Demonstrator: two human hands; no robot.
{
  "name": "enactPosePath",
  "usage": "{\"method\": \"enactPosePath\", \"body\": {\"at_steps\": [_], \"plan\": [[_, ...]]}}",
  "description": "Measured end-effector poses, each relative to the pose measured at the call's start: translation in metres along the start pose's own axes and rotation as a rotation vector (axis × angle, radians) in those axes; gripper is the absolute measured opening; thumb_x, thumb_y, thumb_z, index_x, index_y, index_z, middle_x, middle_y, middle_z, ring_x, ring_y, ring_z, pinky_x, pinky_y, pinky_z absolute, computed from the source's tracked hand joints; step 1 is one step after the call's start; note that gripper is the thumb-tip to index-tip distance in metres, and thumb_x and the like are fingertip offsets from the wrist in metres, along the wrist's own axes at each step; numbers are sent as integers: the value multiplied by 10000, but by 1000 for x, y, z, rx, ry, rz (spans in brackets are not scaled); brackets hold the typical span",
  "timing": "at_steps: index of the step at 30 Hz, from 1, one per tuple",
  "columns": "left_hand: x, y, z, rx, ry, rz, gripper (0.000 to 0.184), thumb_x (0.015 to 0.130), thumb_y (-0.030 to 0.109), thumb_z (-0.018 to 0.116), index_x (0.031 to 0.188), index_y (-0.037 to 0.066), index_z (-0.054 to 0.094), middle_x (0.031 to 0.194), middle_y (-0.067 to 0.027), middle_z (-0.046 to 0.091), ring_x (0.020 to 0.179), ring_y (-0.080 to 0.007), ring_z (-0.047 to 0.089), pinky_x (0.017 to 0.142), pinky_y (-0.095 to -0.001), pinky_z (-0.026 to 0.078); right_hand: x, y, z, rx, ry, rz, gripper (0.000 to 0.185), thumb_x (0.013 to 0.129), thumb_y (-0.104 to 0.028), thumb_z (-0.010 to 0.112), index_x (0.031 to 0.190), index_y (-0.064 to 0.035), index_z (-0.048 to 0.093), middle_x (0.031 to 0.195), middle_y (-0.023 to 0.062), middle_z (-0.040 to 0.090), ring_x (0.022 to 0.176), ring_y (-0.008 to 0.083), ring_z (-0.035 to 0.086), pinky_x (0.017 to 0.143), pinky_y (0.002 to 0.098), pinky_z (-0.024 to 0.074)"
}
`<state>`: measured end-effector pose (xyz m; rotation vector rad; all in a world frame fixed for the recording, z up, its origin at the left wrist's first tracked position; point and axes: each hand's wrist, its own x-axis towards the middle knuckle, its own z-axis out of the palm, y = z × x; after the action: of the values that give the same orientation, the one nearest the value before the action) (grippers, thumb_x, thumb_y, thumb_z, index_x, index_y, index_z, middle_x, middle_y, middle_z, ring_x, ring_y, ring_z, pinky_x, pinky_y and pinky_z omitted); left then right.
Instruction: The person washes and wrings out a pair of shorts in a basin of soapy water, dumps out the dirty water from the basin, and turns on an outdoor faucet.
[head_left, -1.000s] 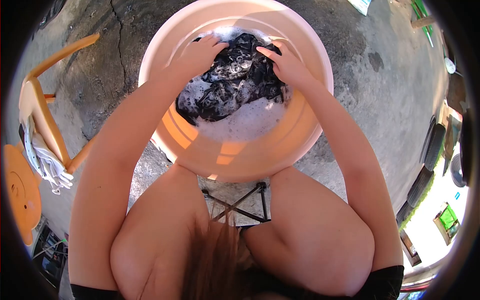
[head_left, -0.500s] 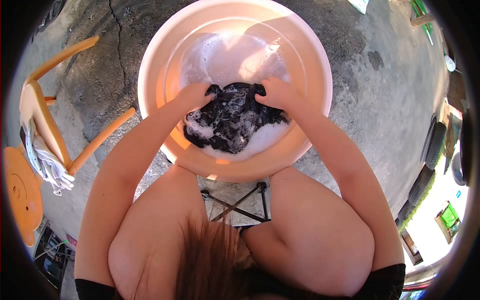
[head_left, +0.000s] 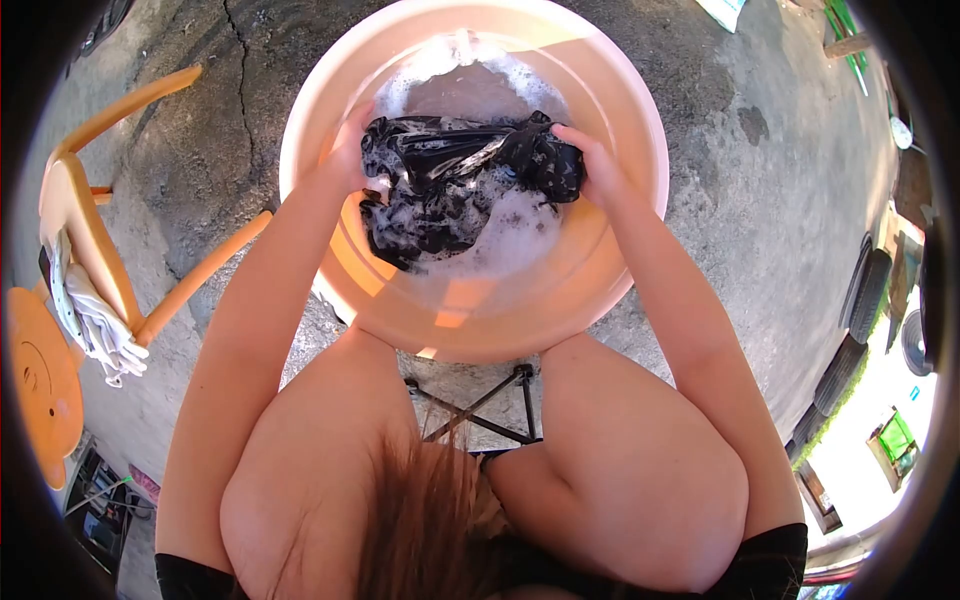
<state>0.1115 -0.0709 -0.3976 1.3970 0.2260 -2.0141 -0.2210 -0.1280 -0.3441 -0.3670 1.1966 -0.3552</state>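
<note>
A black wet cloth (head_left: pixel 440 165) with suds on it stretches across the round peach basin (head_left: pixel 480 345). At its left end, my left hand (head_left: pixel 352 150) grips the fabric, its fingers partly hidden behind the cloth. My right hand (head_left: pixel 590 165) is closed on the bunched right end, with the thumb on top. Foamy water (head_left: pixel 470 92) shows beyond the cloth, and more suds lie on its near side. The basin's near rim is by my knees.
An orange plastic chair (head_left: pixel 95 240) with a pale cloth (head_left: pixel 98 325) on it is at the left, beside an orange smiling-face seat (head_left: pixel 42 375). A black folding frame (head_left: pixel 480 415) stands below the basin. Tyres (head_left: pixel 870 290) line the right side.
The cloth first came toward me, bunched between my hands. Now it is farther away and stretched wider, with my hands moved apart to its two ends.
</note>
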Motion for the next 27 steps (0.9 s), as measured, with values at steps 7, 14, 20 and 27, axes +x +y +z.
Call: {"method": "enactPosePath", "body": {"at_steps": [7,14,20,27], "plan": [[-1,-15,8,352,191,265,388,787,218,603,1123,30,556,1002,-154,633,946,-271,601,830,-441,476,19,5,-12,105,162,-80,401,940,-348,416,1150,-34,553,990,102,663,924,236,641,876,405,497],[-1,-23,1,898,132,271,445,851,284,607,1162,-30,553,1038,-143,633,902,-213,616,830,-336,466,-1,3,-3,-380,-97,175,307,882,-328,492,1050,-91,594,866,76,669,694,163,664,586,314,541],[-30,-18,31,972,486,632,649,863,477,578,1268,-24,499,1222,-207,565,1185,-295,506,1003,-353,351,5,7,-14,-593,-300,279,330,838,-307,629,1115,-138,572,943,3,645,783,81,635,610,236,508],[-70,-5,47,825,553,1043,549,959,424,449,1270,-27,495,1238,-191,560,1205,-289,490,1022,-347,329,-6,18,-10,-1039,-240,-51,379,781,-317,704,1081,-106,609,988,31,636,900,117,595,751,290,471]]}}
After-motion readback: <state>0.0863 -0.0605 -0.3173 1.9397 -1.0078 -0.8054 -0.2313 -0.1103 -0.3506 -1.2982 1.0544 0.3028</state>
